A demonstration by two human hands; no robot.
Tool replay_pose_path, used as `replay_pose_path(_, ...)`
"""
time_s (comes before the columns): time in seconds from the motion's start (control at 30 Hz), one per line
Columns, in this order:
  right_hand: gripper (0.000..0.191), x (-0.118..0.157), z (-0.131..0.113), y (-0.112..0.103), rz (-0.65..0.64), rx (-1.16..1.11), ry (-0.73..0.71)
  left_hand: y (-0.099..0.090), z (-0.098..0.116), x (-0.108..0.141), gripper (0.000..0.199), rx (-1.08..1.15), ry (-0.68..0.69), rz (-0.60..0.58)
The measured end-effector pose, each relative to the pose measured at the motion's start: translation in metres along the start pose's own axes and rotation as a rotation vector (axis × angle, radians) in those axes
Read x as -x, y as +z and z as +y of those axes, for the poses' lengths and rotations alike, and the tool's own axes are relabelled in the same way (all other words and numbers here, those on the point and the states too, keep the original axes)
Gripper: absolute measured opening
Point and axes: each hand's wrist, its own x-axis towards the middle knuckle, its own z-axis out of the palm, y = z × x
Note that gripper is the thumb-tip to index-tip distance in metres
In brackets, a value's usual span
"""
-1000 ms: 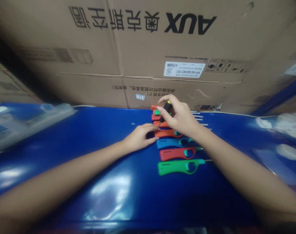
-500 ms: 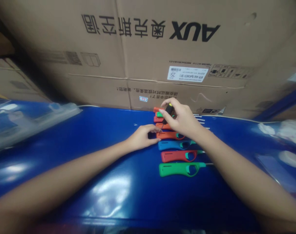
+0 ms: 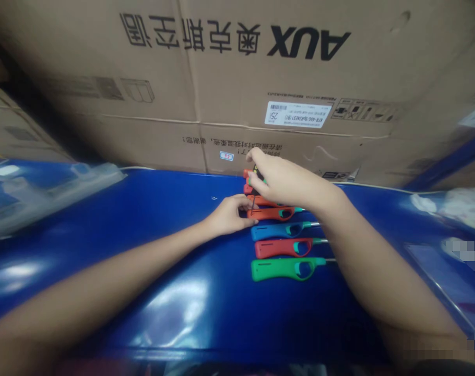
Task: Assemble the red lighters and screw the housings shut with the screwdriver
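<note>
My right hand [image 3: 282, 177] grips a screwdriver [image 3: 253, 200] by its dark handle with yellow marks, mostly hidden by the fingers. The thin shaft points down at the rear end of an orange long-necked lighter [image 3: 269, 213]. Thumb and fingers of my left hand [image 3: 230, 215] pinch that same end of the lighter. Nearer to me lie a blue lighter [image 3: 275, 231], a red lighter [image 3: 276, 248] and a green lighter [image 3: 278, 269], side by side. Beyond the held one, more orange and red lighters are partly covered by my right hand.
The lighters lie on a glossy blue table [image 3: 163, 250]. A large cardboard box [image 3: 222, 83] stands upright along its back edge. Clear plastic wrapping [image 3: 76, 193] is at the left. A white bundle [image 3: 462, 211] and a flat clear-looking item [image 3: 443, 282] lie at the right.
My right hand has tipped the screwdriver more upright, bringing its shaft down onto the orange lighter, and its wrist has lifted. My left hand stays at the lighter's end. The view has shifted slightly.
</note>
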Motion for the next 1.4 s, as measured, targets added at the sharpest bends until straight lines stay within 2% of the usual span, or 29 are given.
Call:
replay_pose_path(0.07,0.035,0.002,0.000,0.001,0.001,0.013,0.020,-0.002,-0.001,0.001,0.022,0.002,0.016,-0.016)
replay_pose_path(0.13,0.034,0.004,0.000,0.003,0.055,0.065,0.045,-0.003,-0.001,0.002,0.021,-0.006,0.035,-0.026)
replay_pose_path(0.23,0.033,0.004,0.002,0.005,0.104,0.032,-0.009,-0.004,-0.002,0.003,0.021,-0.039,0.069,-0.028)
replay_pose_path(0.3,0.032,0.005,0.003,0.006,0.086,-0.003,-0.035,-0.004,-0.003,0.004,0.024,-0.055,0.089,-0.031)
replay_pose_path(0.43,0.034,0.006,0.006,0.002,0.087,0.056,0.014,-0.004,-0.005,0.004,0.028,-0.074,0.100,-0.024)
replay_pose_path(0.53,0.028,0.007,0.008,-0.001,0.065,-0.003,-0.029,-0.004,-0.005,0.003,0.030,-0.076,0.099,-0.022)
replay_pose_path(0.7,0.031,0.007,0.010,-0.002,0.068,0.024,-0.022,-0.003,-0.003,0.002,0.029,-0.059,0.089,-0.035)
replay_pose_path(0.83,0.026,0.007,0.008,0.000,0.057,-0.011,-0.049,-0.003,0.000,0.002,0.027,-0.075,0.096,-0.039)
replay_pose_path(0.93,0.031,0.007,0.009,-0.001,0.060,0.032,-0.030,-0.004,0.001,0.001,0.027,-0.091,0.092,-0.051)
replay_pose_path(1.07,0.024,0.008,0.014,-0.001,0.053,-0.011,-0.089,-0.005,-0.001,0.001,0.029,-0.114,0.089,-0.053)
replay_pose_path(1.17,0.029,0.009,0.015,-0.002,0.068,0.011,-0.075,-0.004,-0.002,0.000,0.030,-0.116,0.097,-0.049)
replay_pose_path(1.4,0.025,0.012,0.007,-0.007,0.026,0.009,-0.080,-0.003,-0.003,0.000,0.028,-0.091,0.113,-0.045)
